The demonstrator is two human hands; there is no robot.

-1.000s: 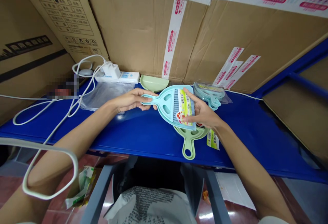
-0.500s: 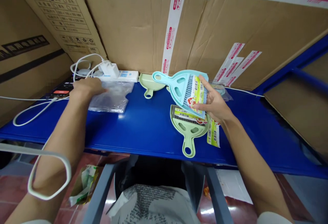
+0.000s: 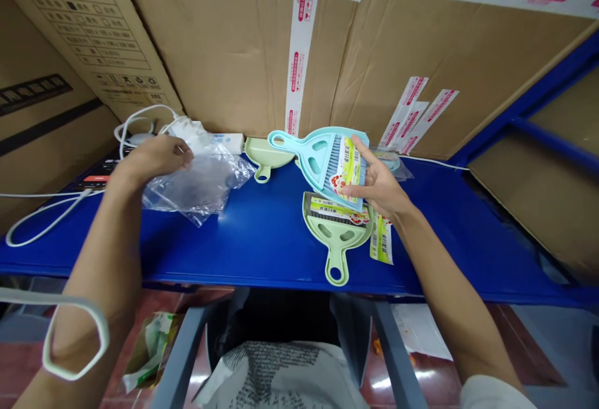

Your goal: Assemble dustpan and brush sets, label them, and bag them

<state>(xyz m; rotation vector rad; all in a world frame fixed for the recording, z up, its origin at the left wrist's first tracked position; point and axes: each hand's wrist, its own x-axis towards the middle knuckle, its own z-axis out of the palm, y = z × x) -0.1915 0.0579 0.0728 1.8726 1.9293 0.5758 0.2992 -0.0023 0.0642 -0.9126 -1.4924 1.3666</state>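
Observation:
My right hand (image 3: pixel 381 184) grips a light-blue dustpan (image 3: pixel 311 153) with a blue-bristled brush nested in it. A yellow-green label card (image 3: pixel 349 166) lies across the bristles, under my thumb. On the left, my left hand (image 3: pixel 166 156) has its fingers pinched together at the upper edge of a clear plastic bag (image 3: pixel 201 181), which is crumpled and partly raised. Below the blue set lies a green dustpan (image 3: pixel 337 240) with a dark-bristled brush and label. Beside it rests a loose label card (image 3: pixel 381 237). Another green dustpan (image 3: pixel 269 153) sits against the cardboard at the back.
A white power strip (image 3: pixel 229 142) with plugs and cables stands behind the bag. A phone (image 3: pixel 96 175) lies at the left. Tall cardboard (image 3: pixel 224 53) backs the blue table (image 3: pixel 262 240). A packaged blue item (image 3: pixel 390 163) is behind my right hand. A white cable loop hangs by my left forearm.
My left hand has drawn the plastic bag up from the tabletop, and the bag has spread and crumpled. My right hand still holds the blue dustpan set. The whole view has shifted slightly.

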